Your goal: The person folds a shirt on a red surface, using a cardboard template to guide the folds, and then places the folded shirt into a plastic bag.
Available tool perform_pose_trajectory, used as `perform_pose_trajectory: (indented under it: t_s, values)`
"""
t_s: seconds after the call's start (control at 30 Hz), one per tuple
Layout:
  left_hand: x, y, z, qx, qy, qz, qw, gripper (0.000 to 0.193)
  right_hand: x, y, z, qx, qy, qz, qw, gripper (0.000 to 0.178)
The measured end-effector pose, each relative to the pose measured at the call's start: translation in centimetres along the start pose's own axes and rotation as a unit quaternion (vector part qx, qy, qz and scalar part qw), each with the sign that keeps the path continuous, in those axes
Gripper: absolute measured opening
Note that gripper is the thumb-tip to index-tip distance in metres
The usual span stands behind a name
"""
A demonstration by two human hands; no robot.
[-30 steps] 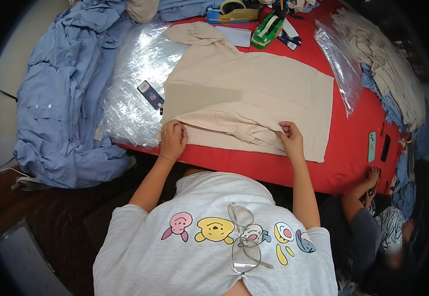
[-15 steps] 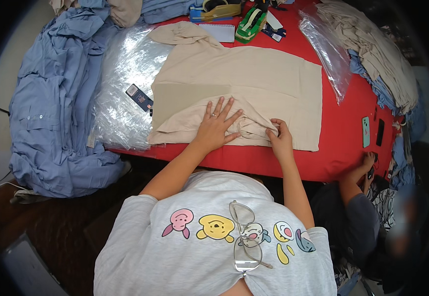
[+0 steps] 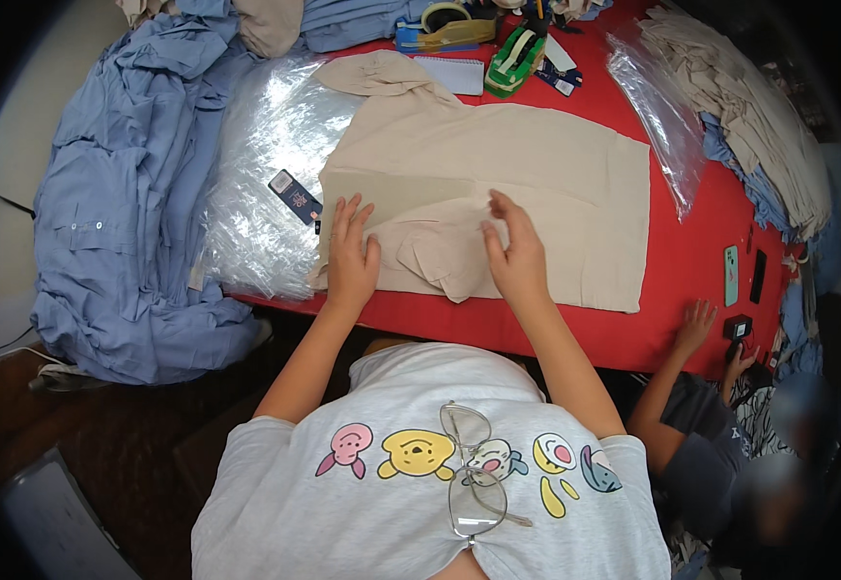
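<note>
While the pale beige cloth garment (image 3: 561, 179) lies across the red-covered bench (image 3: 677, 290), its near flap (image 3: 430, 246) looks folded in, its far sleeve-like end (image 3: 372, 75) not yet, with left hand (image 3: 351, 266) and right hand (image 3: 519, 259) flanking the flap, each grip spread, pinching nothing.

Garment (image 3: 556, 155) on table (image 3: 672, 261), plastic (image 3: 266, 135) at its left, notepad (image 3: 457, 75) behind, phone (image 3: 731, 275) far right

Looks like a clothing workshop, judging by the heaped blue clothes (image 3: 101, 193), clear plastic bags (image 3: 261, 159), dark tag (image 3: 295, 196), green tape dispenser (image 3: 515, 62) and beige garment (image 3: 561, 150) spread across a red tabletop (image 3: 677, 266).
</note>
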State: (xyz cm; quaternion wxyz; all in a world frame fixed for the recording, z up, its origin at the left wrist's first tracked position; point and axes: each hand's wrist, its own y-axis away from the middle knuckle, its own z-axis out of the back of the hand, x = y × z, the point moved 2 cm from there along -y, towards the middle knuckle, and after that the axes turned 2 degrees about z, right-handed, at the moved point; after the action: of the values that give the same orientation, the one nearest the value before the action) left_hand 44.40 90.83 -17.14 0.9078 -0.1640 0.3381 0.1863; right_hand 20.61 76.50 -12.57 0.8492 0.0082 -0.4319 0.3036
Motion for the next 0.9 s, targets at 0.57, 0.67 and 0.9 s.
perform_pose_trajectory:
  t_s: [0.57,0.67,0.9]
  values:
    - [-4.1,-0.9,-5.9,0.213,-0.077,-0.123,0.966,0.060,-4.5,1.2,-2.0,0.204,0.042,0.041,0.977,0.068]
    - [-3.3,-6.8,-4.0,0.118,0.017,-0.093,0.988,0.051,-9.4,-3.4,3.6,0.062,0.064,0.032,0.996,0.059]
    - [3.0,-22.9,-6.0,-0.107,-0.128,0.171,0.971,0.065,-24.7,-14.3,16.1,-0.061,0.248,-0.105,0.961,0.058]
